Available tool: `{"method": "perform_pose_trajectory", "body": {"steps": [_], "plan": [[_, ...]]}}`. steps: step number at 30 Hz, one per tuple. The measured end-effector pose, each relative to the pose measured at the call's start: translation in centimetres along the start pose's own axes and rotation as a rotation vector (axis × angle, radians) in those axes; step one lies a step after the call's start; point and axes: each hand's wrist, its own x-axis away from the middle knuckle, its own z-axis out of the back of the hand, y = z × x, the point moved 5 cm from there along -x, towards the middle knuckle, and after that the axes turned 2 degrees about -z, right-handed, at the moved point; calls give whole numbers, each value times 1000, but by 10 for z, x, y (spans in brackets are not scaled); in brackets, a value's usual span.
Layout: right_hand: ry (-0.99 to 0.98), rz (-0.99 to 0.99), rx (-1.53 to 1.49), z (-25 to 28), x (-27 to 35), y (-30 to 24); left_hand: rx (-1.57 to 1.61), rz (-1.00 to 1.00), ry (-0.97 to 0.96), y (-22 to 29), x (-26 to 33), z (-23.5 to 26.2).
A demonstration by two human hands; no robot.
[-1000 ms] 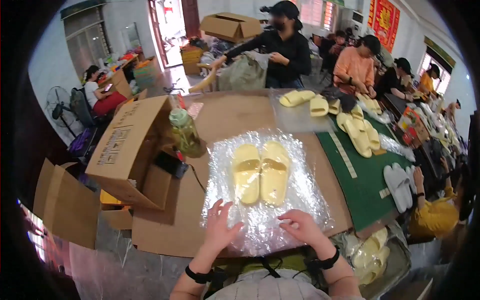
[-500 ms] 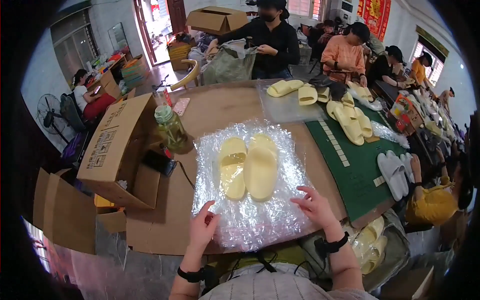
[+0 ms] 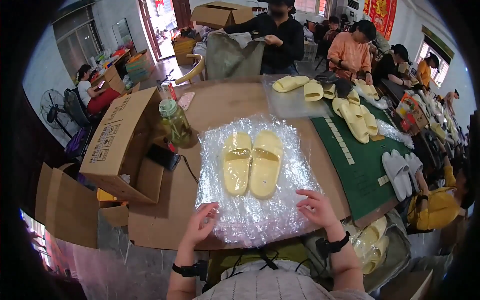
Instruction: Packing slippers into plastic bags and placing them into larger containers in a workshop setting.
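Note:
A pair of pale yellow slide slippers lies side by side before me, toes away, the left slipper (image 3: pixel 237 172) and the right slipper (image 3: pixel 265 172) both strap side up. Around them spreads a shiny, crinkled clear plastic bag (image 3: pixel 295 170) lying flat at the table's near edge. Glints cross the left slipper; whether both are inside the film I cannot tell. My left hand (image 3: pixel 201 223) hovers at the bag's near left side, fingers apart and holding nothing. On the near right side my right hand (image 3: pixel 318 208) is likewise open over the film, apart from the slippers.
To the left stand an open cardboard box (image 3: pixel 120 145), a green bottle (image 3: pixel 174 122) and a dark phone (image 3: pixel 163 157). A green mat (image 3: pixel 345 170) carries more slippers (image 3: pixel 355 122) and grey slippers (image 3: pixel 396 175). Across the brown table (image 3: pixel 225 95), a person handles a grey-green sack (image 3: pixel 232 57).
The right slipper showed a smooth face before; now its strap and footbed show. Both my hands stay open beside the bag. The person opposite has spread the sack wider.

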Motion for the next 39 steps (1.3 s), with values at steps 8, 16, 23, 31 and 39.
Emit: {"method": "perform_pose_trajectory", "body": {"steps": [8, 16, 23, 31, 39], "plan": [[105, -390, -288, -17, 2, 37, -270, -99, -40, 1, 3, -10], [263, -560, -292, -24, -1, 61, -473, -349, 192, 12, -16, -15], [332, -540, 171, -35, -7, 73, -300, 411, 145, -23, -42, -24], [313, -553, 244, -31, -10, 59, -789, -424, 213, 85, -26, -51], [384, -369, 497, -35, -19, 17, -929, -158, -83, -11, -42, -91]]}}
